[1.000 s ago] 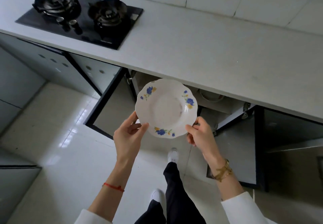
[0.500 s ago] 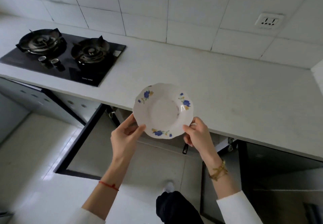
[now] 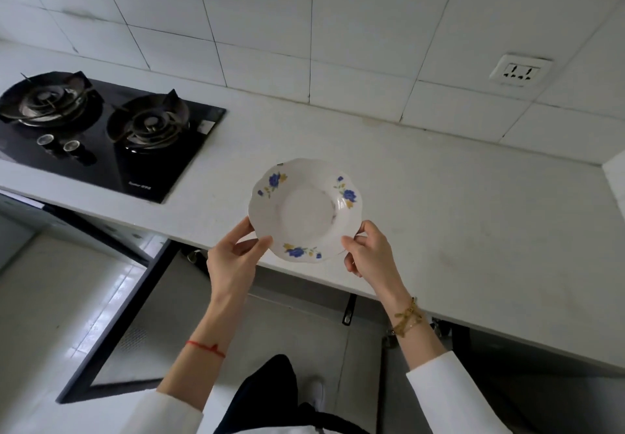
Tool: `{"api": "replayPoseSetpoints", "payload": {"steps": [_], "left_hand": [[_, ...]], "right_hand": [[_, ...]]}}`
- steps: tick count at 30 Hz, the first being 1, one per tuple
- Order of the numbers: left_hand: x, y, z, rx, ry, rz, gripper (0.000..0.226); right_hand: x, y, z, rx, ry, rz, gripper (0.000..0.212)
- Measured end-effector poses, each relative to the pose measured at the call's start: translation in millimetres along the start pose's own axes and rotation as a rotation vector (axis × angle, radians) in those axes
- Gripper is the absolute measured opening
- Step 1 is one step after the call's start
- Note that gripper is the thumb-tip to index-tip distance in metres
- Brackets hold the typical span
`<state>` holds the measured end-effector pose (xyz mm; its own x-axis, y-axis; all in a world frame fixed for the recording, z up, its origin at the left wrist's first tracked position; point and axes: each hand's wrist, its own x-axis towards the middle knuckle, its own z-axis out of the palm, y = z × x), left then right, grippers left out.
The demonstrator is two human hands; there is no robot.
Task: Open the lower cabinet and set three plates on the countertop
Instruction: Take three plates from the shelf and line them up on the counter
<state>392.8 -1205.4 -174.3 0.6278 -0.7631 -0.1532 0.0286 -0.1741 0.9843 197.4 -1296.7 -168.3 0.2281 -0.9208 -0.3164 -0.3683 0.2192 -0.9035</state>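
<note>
A white scalloped plate (image 3: 306, 210) with blue and yellow flowers is held over the front edge of the white countertop (image 3: 456, 217). My left hand (image 3: 233, 257) pinches its lower left rim, thumb on top. My right hand (image 3: 370, 254) pinches its lower right rim. Whether the plate touches the countertop I cannot tell. Below the counter the lower cabinet stands open, its left door (image 3: 128, 318) swung out toward me.
A black two-burner gas hob (image 3: 101, 132) is set into the counter at the left. A wall socket (image 3: 519, 70) sits on the white tiled wall at the right. My dark trouser leg and a white shoe (image 3: 316, 391) are on the floor below.
Both hands have lifted the plate from in front of the open cabinet up and forward over the counter edge. The view has tilted upward, showing more wall.
</note>
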Motion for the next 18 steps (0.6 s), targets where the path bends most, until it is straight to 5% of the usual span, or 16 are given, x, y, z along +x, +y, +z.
{"api": "replayPoseSetpoints", "payload": {"steps": [18], "left_hand": [[173.6,-21.2,-36.0,0.245,0.015,-0.073,0.048]], "right_hand": [[143.2,-25.0,106.7,-0.127,0.082,0.092,0.020]]}}
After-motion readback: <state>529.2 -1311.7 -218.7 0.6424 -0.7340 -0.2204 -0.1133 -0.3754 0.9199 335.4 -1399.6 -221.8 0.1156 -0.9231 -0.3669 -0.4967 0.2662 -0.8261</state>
